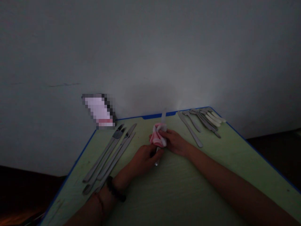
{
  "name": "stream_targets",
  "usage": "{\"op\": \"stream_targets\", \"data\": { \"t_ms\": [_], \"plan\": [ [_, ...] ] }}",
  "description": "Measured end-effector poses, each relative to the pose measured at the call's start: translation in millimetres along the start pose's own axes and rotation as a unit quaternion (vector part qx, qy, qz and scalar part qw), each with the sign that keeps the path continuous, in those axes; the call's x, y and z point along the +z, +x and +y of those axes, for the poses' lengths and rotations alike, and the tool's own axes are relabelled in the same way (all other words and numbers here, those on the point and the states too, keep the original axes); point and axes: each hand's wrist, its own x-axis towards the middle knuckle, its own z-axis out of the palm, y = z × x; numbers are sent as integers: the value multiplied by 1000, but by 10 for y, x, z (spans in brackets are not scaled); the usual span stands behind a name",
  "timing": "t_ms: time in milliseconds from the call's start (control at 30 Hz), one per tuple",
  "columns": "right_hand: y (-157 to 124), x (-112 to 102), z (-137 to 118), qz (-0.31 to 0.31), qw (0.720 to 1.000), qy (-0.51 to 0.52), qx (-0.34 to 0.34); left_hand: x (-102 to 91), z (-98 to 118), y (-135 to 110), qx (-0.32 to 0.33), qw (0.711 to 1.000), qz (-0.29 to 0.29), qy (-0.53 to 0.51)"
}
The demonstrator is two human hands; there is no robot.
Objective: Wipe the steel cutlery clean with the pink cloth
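Over the middle of the table, my left hand (146, 158) is closed around the handle of a table knife (164, 116). The blade points away toward the wall, and the handle's end pokes out below my fingers. A pink and white cloth (158, 135) is bunched around the knife's middle. My right hand (175, 142) grips this cloth, pressing it onto the knife, so that part of the metal is hidden. Left of my hands lie several long-handled pieces of cutlery (111, 150), knives among them, side by side. My left wrist wears a dark bead bracelet (115, 190).
At the far right of the green table (183, 188) lie a single knife (191, 130), a fork (192, 121) and a pile of spoons and other cutlery (204, 121), some white-handled (213, 119). A pixelated phone-like device (100, 110) leans against the wall (150, 47) at back left.
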Motion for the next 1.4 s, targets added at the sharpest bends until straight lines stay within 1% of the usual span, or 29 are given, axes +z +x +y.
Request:
{"op": "stream_targets", "data": {
  "t_ms": [333,467,533,600,733,800,867,933,1033,1133,1200,1267,1333,1400],
  "plan": [
    [15,-32,20,-5,1000,-5,3,-14,17,9,0,1000,-6,-5],
    [29,-21,35,-6,1000,1,-12,-15,15,0,-3,1000,-1,4],
    [49,-22,39,23,999,12,-42,-24,28,-7,5,1000,-10,11],
    [77,-35,32,66,994,30,-87,-36,54,-15,20,999,-30,30],
    [135,-96,-16,149,974,57,-161,-48,112,-33,41,994,-57,78],
    [159,-136,-51,187,963,59,-183,-38,121,-40,46,994,-55,85],
    [179,-173,-90,208,957,58,-195,-19,112,-45,42,995,-40,80],
    [192,-205,-124,201,956,59,-204,2,91,-44,29,998,-20,56],
    [194,-246,-143,153,968,40,-196,15,62,-30,-7,1000,9,-9],
    [173,-286,-114,104,983,-43,-147,8,55,-6,-42,997,48,-44],
    [153,-311,-87,81,984,-105,-121,3,63,6,-51,995,64,-52],
    [139,-327,-69,65,982,-138,-110,3,71,10,-52,995,71,-51],
    [142,-329,-63,57,984,-134,-103,7,75,9,-46,995,70,-45],
    [160,-317,-72,65,987,-98,-106,10,70,2,-40,997,64,-34]
  ]
}}
